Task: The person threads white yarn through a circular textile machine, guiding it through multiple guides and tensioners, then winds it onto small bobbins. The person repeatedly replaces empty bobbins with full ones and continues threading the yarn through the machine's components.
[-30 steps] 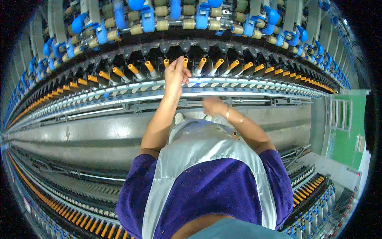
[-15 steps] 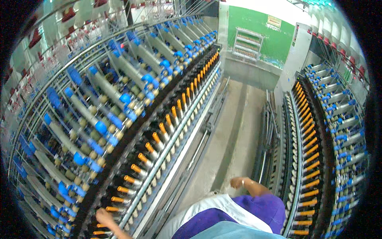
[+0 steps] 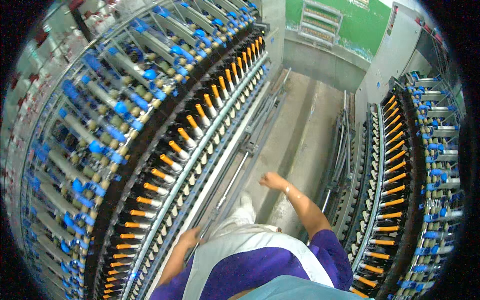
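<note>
I stand in an aisle between two long spinning frames. My left hand (image 3: 190, 237) hangs low beside the left frame's lower rail (image 3: 220, 150), close to it; its fingers are partly hidden and nothing shows in it. My right hand (image 3: 272, 180) is stretched forward over the grey floor (image 3: 300, 130), fingers loosely apart and holding nothing. A row of orange-tipped bobbins (image 3: 192, 126) runs along the left frame, just left of my left hand. I wear a purple top and a grey apron (image 3: 250, 250).
Blue and grey roller arms (image 3: 115, 110) cover the upper left frame. A second frame with orange bobbins (image 3: 395, 165) lines the right side of the aisle. A green wall (image 3: 350, 25) with a grey cabinet (image 3: 395, 55) closes the far end.
A second ago my left hand was raised at the bobbins straight ahead. I have since turned to face down the aisle; my left hand has dropped low and my right hand has swung forward.
</note>
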A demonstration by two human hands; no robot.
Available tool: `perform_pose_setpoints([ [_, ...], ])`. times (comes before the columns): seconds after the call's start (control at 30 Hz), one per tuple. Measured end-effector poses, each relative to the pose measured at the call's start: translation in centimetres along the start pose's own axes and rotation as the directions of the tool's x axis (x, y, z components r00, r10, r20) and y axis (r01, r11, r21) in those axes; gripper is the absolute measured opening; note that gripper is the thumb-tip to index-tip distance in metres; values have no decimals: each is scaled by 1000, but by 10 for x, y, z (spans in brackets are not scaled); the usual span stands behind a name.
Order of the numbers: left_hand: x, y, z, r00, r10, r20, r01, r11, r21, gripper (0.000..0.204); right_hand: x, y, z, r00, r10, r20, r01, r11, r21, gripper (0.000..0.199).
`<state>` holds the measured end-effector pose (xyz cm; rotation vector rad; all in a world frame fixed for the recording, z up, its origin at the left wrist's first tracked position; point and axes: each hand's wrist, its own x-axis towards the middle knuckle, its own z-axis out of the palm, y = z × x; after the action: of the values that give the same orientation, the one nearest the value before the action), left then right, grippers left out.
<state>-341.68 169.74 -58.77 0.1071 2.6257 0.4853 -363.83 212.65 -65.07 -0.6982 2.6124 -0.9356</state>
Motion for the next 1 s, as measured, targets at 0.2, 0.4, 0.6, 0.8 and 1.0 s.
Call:
perform_pose_setpoints([
  [0.2, 220, 51, -34, 907, -18, -420, -39, 991, -126, 25, 166, -2, -187, 967, 12, -255, 4, 998, 63, 35],
  [0.4, 406, 178, -151, 805, 374, -459, -543, 776, -321, 60, 318, 20, -406, 937, -171, -304, 159, 985, -63, 20],
  [0.6, 471, 312, -283, 756, 543, -365, -654, 636, -410, 28, 508, -28, -614, 506, -747, -432, 453, 656, -604, 18],
  [0.8, 505, 372, -357, 795, 78, -602, -370, 848, -379, 20, 725, -80, -682, 455, -889, -57, 524, 319, -790, 42],
  [1.0, 577, 475, -465, 438, -84, -895, -176, 968, -178, 23, 830, -120, -695, 389, -908, 155, 490, 62, -870, 13],
])
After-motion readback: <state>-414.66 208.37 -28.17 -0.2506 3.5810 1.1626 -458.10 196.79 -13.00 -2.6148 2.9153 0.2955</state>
